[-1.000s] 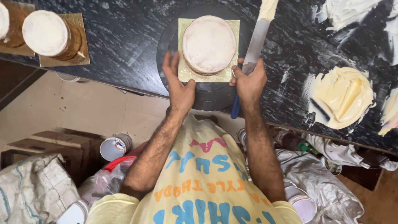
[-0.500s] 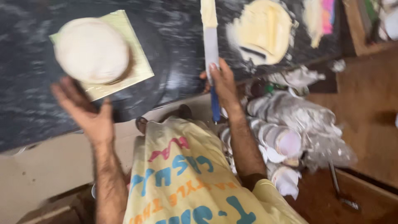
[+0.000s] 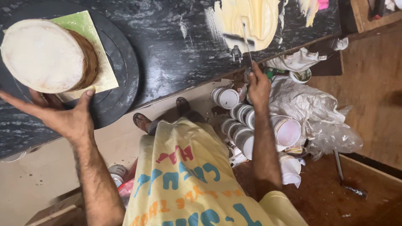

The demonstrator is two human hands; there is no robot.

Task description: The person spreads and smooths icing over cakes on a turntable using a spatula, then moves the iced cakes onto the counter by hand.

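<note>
Black marble counter (image 3: 176,54) is your landmark; read every position from it. On its left portion sits the dark round turntable (image 3: 121,83), carrying a green-gold square cake board (image 3: 90,31) with the round cake (image 3: 42,54) on top, white-topped with brown sides. Your left hand (image 3: 63,115) is at the near edge of the turntable, fingers spread wide and thumb raised beside the board, palm partly under the cake's near side; whether it touches the cake itself cannot be told. This open placement suits steadying or rotating the turntable without marking the cake. Your right hand (image 3: 258,86) is at the counter's near edge toward its right portion, fingers curled tightly around the handle of a long palette knife (image 3: 247,42), whose blade reaches up onto the counter into the spread of pale yellow cream (image 3: 251,19). The flat blade angle keeps it level with the cream. Below the counter's right portion, on the floor, lie stacked white tubs (image 3: 238,125) and crumpled plastic wrap (image 3: 310,113), well apart from the cake.
</note>
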